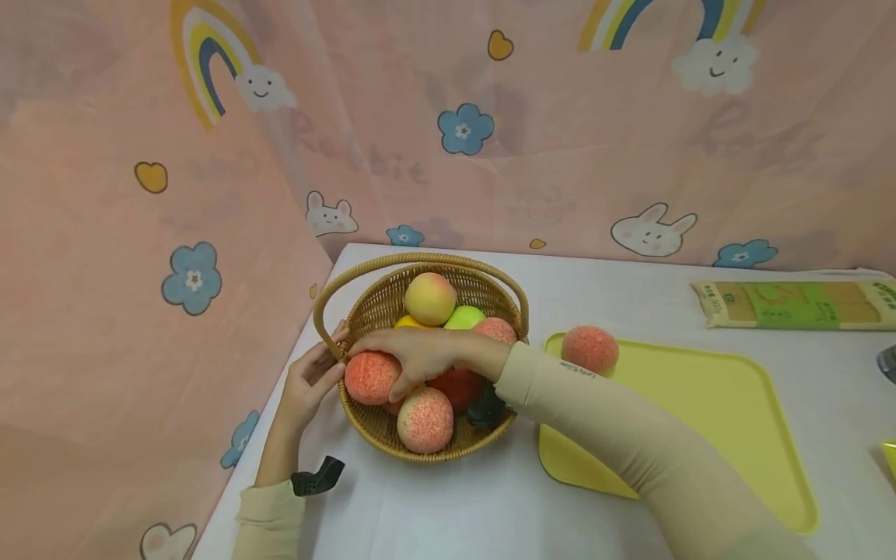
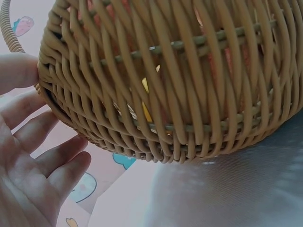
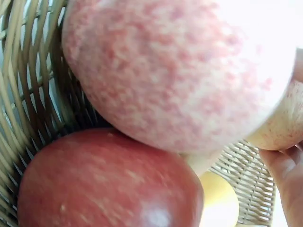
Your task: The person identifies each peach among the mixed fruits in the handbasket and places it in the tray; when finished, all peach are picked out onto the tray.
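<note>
A wicker basket [image 1: 392, 451] with an arched handle stands on the white table, filled with fruit. Over its left side my right hand [image 1: 413, 356] grips a speckled pink-red peach [image 1: 372, 379], thumb on the near side. My left hand [image 1: 308, 389] rests its fingertips against the basket's left wall by the handle base; in the left wrist view its fingers [image 2: 68, 175] are nearly straight. Around the right hand lie a paler speckled peach [image 1: 425, 420], a yellow peach [image 1: 430, 299], a green fruit [image 1: 465, 317] and a red apple [image 3: 109, 184]. The forearm covers part of the fruit.
Right of the basket lies a yellow tray [image 1: 707, 412] with another pink-red peach [image 1: 590, 350] on its far left corner. A pack of noodles [image 1: 791, 305] is at the back right. Behind the table hangs a pink patterned cloth [image 1: 560, 155].
</note>
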`<state>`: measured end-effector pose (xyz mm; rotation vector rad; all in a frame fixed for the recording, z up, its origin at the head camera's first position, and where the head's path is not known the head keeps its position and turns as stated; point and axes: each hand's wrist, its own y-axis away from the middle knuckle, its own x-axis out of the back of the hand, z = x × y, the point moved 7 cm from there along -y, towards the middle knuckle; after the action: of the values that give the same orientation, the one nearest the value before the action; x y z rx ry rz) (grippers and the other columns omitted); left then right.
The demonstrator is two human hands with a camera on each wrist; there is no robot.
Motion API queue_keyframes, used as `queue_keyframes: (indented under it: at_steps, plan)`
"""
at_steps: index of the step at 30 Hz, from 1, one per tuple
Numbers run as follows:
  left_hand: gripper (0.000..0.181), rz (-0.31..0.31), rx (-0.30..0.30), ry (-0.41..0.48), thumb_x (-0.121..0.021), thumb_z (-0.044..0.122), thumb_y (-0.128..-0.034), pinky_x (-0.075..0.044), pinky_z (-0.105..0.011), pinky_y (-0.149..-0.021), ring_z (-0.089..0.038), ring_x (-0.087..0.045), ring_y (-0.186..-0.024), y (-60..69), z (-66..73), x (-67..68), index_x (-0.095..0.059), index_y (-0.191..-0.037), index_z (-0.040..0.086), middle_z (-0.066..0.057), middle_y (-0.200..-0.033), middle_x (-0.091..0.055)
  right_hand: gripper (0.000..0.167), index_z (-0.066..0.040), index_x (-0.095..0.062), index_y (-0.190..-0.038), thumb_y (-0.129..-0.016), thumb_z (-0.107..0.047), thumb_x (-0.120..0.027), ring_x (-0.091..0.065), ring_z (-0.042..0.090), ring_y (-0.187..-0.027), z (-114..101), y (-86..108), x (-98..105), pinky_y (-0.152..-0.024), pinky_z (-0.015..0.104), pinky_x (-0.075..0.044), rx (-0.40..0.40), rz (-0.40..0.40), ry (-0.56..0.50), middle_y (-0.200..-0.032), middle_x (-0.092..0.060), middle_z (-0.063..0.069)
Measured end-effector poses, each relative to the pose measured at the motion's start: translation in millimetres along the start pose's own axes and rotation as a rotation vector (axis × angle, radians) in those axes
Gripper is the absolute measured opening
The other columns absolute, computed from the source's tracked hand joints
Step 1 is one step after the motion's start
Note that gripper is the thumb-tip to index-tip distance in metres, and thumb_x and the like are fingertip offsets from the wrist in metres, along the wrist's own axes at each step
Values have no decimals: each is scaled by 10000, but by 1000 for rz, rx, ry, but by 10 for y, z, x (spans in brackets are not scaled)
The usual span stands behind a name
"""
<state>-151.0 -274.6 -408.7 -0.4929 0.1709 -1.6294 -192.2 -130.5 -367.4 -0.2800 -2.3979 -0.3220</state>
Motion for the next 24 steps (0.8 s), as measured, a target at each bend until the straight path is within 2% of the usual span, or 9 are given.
queue_keyframes:
  at_steps: [6, 13, 18, 24]
  plan:
    - [435, 4, -39, 29, -471, -145, -870, -391, -194, -1052, -94, -425, -1336, -6, 27, -15, -443, -1304, -164, -329, -1446, -318, 730, -161, -443, -1395, -738, -180, -763, -483, 104, -1187, 6, 89, 135, -977, 265, -438, -11, 50, -10, -1402, -454, -21]
    - [440, -3, 3, -6, -476, -113, -888, -380, -180, -1057, -77, -418, -1338, -11, 8, -5, -440, -1326, -135, -278, -1471, -323, 727, -215, -440, -1409, -756, -208, -760, -480, 84, -1184, -55, 282, 277, -969, 274, -448, -20, 73, -99, -1389, -459, -62]
    - [446, 2, -3, -1, -481, -121, -879, -371, -177, -1063, -81, -412, -1343, -11, 12, -12, -447, -1324, -131, -279, -1471, -320, 702, -184, -458, -1374, -754, -235, -782, -527, 73, -1132, -153, 500, 383, -952, 255, -473, 15, 119, -119, -1297, -517, -65]
    - [447, 6, -8, -4, -482, -124, -879, -365, -169, -1064, -67, -418, -1335, -5, 31, -12, -445, -1325, -134, -279, -1473, -314, 707, -164, -486, -1352, -735, -313, -798, -540, 81, -1126, -198, 827, 483, -949, 259, -488, 48, 204, -40, -1273, -548, -54]
